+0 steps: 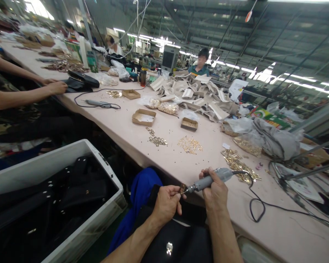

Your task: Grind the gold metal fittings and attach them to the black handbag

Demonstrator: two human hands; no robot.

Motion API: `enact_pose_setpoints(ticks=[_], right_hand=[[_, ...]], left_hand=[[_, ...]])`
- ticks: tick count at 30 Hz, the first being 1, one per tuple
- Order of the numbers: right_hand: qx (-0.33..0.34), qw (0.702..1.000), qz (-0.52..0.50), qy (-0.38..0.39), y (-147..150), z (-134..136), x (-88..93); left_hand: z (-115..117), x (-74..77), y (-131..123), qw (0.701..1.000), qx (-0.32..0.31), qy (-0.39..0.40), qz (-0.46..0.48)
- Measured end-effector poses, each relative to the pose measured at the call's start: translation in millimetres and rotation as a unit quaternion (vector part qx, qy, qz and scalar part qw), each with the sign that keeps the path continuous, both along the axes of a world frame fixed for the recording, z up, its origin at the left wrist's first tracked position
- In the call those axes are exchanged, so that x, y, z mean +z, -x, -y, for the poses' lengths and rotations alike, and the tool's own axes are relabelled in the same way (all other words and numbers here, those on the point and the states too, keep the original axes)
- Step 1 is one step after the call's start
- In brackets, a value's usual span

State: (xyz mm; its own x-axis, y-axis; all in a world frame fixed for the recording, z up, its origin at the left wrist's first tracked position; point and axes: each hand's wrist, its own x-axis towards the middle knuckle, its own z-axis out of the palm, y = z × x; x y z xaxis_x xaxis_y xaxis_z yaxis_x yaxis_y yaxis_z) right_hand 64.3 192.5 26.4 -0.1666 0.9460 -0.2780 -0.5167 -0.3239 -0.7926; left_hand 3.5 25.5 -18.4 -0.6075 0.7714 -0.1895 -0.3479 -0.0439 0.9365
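My left hand (166, 201) pinches a small brass-coloured metal plate (182, 189) between thumb and fingers; whether it is joined to the black leather below is hidden. Closed around a grey corded electric screwdriver (208, 180) is my right hand (216, 193). The screwdriver's tip points left and meets the plate, or comes very near it. Across my lap, under both hands, lies a black bag (192, 237) with a shiny metal clasp (169, 249) on it.
Piles of gold fittings (239, 164), small frames (158, 141) and cardboard boxes (144, 117) lie on the pink-covered table (131, 142). A white crate (82, 219) of black bags stands left. The screwdriver cord (279, 205) trails right. A co-worker's hands (56, 87) touch black leather.
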Motion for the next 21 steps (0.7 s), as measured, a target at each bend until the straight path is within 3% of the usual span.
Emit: enact_pose_setpoints(ticks=[15,21], right_hand=[[-0.035,0.997,0.018,-0.064,-3,13,7.5],[-0.057,0.992,0.030,-0.109,-3,24,18.1]], left_hand=[[-1,9.2,-2,1.000,0.017,-0.001,-0.001],[-4,4.9,-3,0.999,0.030,0.010,-0.005]])
